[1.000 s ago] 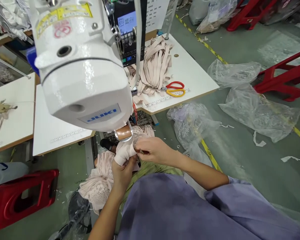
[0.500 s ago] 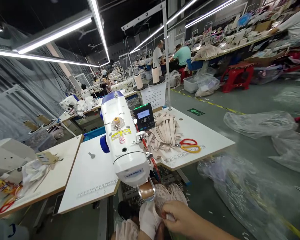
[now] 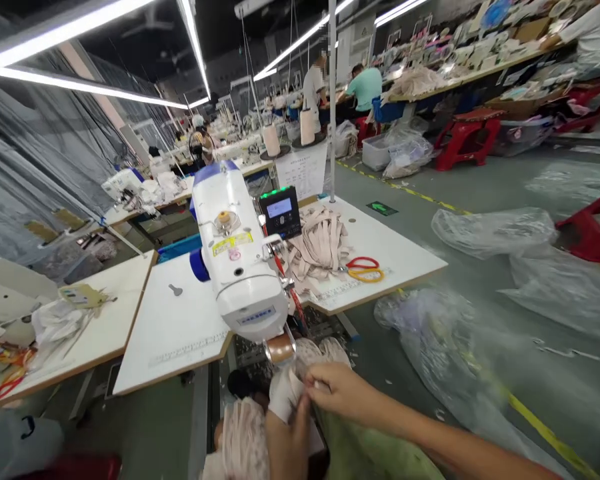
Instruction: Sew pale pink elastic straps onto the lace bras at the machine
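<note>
Low in the head view, my left hand [image 3: 287,437] grips a white fabric piece [image 3: 283,395] from below, its thumb pointing up. My right hand [image 3: 330,388] is closed in a pinch at the right edge of this piece, close to the left thumb. Both hands are just below the free end of a white sewing machine [image 3: 250,293]. Pale lace-like fabric [image 3: 333,351] hangs behind the right hand. A bundle of beige fabric strips [image 3: 244,437] lies to the left of my left hand. My fingertips are partly blurred.
Beige straps [image 3: 320,240] lie heaped on the white table [image 3: 395,260] beside scissors with red and yellow handles [image 3: 365,270]. A control panel [image 3: 280,212] stands behind the machine. Plastic bags [image 3: 445,347] lie on the floor at right, near red stools [image 3: 467,137]. Co-workers sit and stand farther back.
My left hand has come into clearer view beneath the white fabric piece. My right hand stays pinched at its edge. The view has shifted, so the machine and table appear higher and farther left.
</note>
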The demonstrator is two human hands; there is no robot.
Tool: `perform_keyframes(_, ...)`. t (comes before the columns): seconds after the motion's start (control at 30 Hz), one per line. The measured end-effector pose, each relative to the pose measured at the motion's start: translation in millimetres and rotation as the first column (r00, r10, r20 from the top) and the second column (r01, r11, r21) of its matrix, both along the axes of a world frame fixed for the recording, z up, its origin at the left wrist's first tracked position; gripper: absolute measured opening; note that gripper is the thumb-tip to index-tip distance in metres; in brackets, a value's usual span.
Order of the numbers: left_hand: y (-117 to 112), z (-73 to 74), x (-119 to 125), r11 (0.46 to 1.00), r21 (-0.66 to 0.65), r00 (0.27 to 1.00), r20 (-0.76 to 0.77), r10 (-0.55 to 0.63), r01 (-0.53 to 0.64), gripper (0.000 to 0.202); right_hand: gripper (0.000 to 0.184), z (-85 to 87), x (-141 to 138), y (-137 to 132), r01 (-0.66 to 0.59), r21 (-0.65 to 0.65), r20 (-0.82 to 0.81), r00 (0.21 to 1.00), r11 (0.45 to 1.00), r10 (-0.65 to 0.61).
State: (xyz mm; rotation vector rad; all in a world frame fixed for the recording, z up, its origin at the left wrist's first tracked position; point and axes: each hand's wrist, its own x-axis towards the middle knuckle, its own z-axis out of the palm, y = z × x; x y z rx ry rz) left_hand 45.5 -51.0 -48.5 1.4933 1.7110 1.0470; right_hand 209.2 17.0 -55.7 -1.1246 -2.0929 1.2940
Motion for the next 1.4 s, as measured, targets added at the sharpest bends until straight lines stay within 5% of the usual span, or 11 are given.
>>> perform_keyframes(0.33, 0, 5.7, -7, 0.977, -0.192, 0.959, 0.281, -0.033, 0.090, 0.029, 0.020, 17.3, 17, 7, -0.095, -0.211, -0.154, 0.986, 0.973, 0.063)
perform_keyframes(0.5, 0, 3.9, -13, 0.945, -0.282, 0.895, 0.445, -0.022, 0.164, 0.028, 0.014, 24.9, 22, 7, -0.073, -0.146, -0.084, 0.995, 0.987, 0.061)
perform_keyframes(0.77, 10, 32.2, -12, 0.914, -0.261, 0.944, 0.194, -0.265, 0.310, 0.024, 0.016, 24.1, 23, 8, -0.184, -0.035, -0.039, 0.982, 0.982, 0.182)
perform_keyframes(1.17, 17, 41.5, -11, 0.917, -0.287, 0.961, 0.118, -0.252, 0.276, 0.020, 0.017, 16.5, 23, 24, -0.237, -0.133, -0.007, 0.971, 0.962, 0.238)
perform_keyframes(1.27, 19, 43.9, -11, 0.909, -0.319, 0.961, 0.154, -0.231, 0.270, 0.020, 0.022, 12.8, 22, 23, -0.195, -0.273, -0.068, 0.981, 0.942, 0.183)
perform_keyframes(1.4, 23, 39.1, -14, 0.889, -0.373, 0.953, 0.243, -0.183, 0.266, 0.024, 0.025, 12.2, 23, 20, -0.182, -0.498, -0.149, 0.981, 0.848, 0.123)
